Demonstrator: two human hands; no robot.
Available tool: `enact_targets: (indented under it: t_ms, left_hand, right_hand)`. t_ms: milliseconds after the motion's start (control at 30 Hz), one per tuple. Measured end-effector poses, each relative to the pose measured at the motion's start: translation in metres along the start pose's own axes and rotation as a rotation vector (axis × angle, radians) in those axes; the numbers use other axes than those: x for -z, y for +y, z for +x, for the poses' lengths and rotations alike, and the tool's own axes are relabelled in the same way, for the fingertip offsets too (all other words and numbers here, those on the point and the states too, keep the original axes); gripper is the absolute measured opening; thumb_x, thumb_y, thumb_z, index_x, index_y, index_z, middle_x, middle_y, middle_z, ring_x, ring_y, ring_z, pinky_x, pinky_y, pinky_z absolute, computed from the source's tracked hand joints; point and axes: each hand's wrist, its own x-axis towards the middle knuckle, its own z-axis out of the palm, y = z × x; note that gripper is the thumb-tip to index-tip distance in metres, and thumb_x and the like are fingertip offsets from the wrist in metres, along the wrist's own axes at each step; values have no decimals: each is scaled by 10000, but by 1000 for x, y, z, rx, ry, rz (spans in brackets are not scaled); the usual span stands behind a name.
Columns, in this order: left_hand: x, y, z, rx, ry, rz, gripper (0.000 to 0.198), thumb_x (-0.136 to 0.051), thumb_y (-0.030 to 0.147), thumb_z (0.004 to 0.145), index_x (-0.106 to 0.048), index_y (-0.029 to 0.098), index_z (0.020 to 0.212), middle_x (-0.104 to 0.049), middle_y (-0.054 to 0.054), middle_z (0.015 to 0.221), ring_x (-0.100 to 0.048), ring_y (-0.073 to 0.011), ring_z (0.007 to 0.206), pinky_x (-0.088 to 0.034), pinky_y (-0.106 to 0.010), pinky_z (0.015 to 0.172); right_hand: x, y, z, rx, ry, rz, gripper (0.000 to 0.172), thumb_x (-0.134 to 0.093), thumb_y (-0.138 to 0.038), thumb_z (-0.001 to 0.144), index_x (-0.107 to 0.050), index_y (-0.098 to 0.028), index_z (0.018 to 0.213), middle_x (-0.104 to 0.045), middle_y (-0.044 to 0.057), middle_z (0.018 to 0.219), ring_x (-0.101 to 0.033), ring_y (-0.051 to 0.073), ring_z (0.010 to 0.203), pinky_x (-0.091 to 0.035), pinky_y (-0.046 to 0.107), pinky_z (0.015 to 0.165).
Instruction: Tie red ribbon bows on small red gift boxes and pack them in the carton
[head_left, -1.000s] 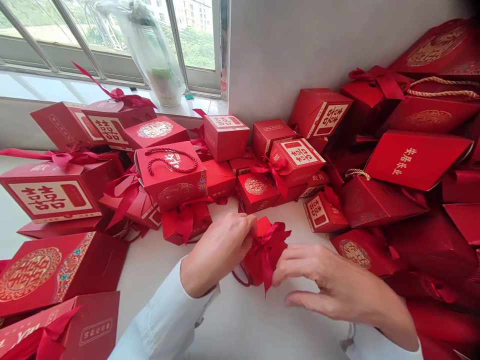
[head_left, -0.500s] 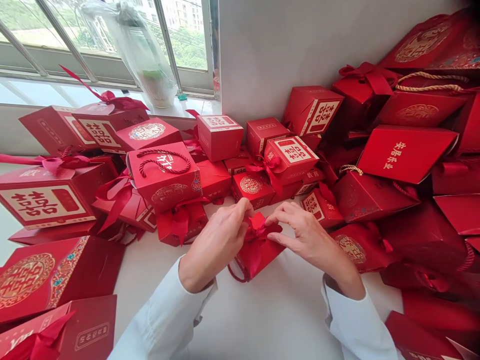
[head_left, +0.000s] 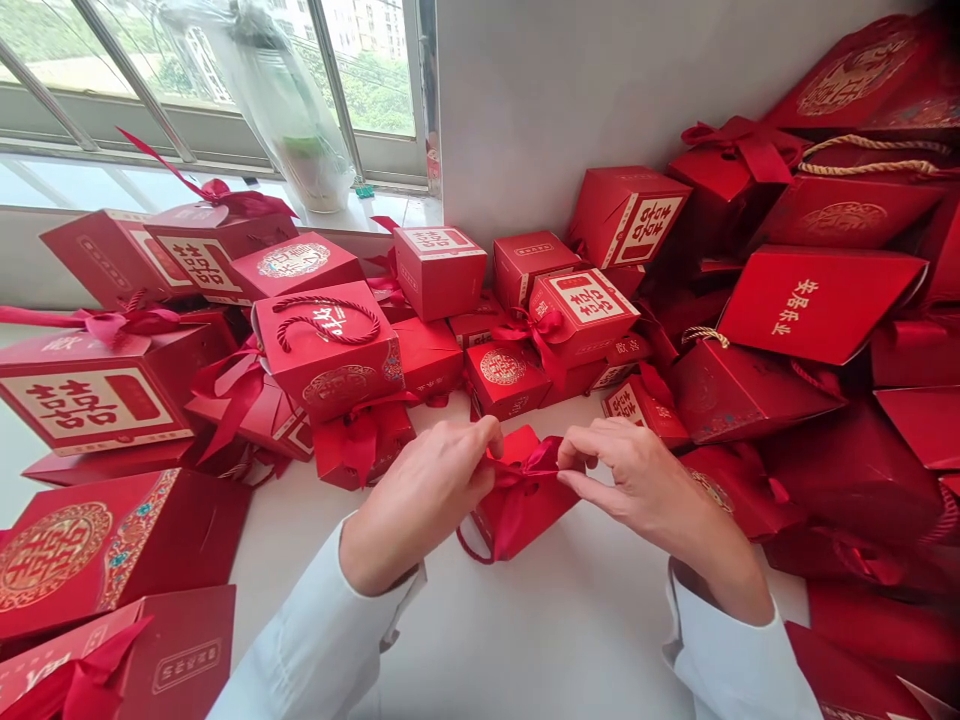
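Red satin ribbon [head_left: 534, 462] was pinched at each end by my left hand [head_left: 420, 495] and my right hand [head_left: 646, 485], both closed on it just above the little box [head_left: 517, 512] that stood on the white table [head_left: 540, 630]. Bare tabletop lay open toward me, while piled boxes [head_left: 330, 350] hemmed in the far edge and both sides.

Small box [head_left: 517, 500] on table [head_left: 540, 620] before piled boxes [head_left: 450, 300].
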Motion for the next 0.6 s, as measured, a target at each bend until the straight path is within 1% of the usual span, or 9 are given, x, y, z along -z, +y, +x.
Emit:
enact_targets:
  t_ms: [67,167,267,433,600]
  left_hand:
    - [-3,-1,-1,-12,16,47,188,-375,77,781,-261,213,720,-370,39,603,-290,-134,545,-222,-274,527]
    - [-6,-1,-4,-24,29,130,190,-359,53,782,-268,211,727,-405,21,668,-317,-141,590,-233,-284,554]
    - [-8,0,-5,0,42,185,200,-362,51,779,-261,209,708,-398,18,680,-314,-140,581,-231,-292,553]
    - [-10,7,-4,31,116,232,195,-345,52,802,-284,209,705,-374,11,683,-330,-146,570,-226,-300,539]
    - [-12,11,1,62,149,224,179,-320,56,832,-321,204,732,-419,-12,747,-395,-153,608,-245,-294,548]
  right_hand:
    - [0,1,-1,-15,-34,-3,122,-571,-135,836,-534,-209,746,-562,-34,695,-474,149,702,-342,275,681]
    - [0,-1,-3,-22,-64,3,128,-550,-119,831,-518,-210,746,-552,-29,697,-466,151,699,-343,276,684]
    - [2,-4,-6,0,-112,22,147,-539,-92,817,-491,-208,740,-537,-31,699,-459,143,695,-344,265,680]
    - [5,-11,-9,18,-210,58,202,-515,-33,782,-434,-208,722,-514,-44,692,-444,122,661,-324,232,619]
    - [5,-12,-10,19,-274,101,199,-516,-40,780,-429,-204,709,-509,-51,695,-453,102,628,-322,220,589]
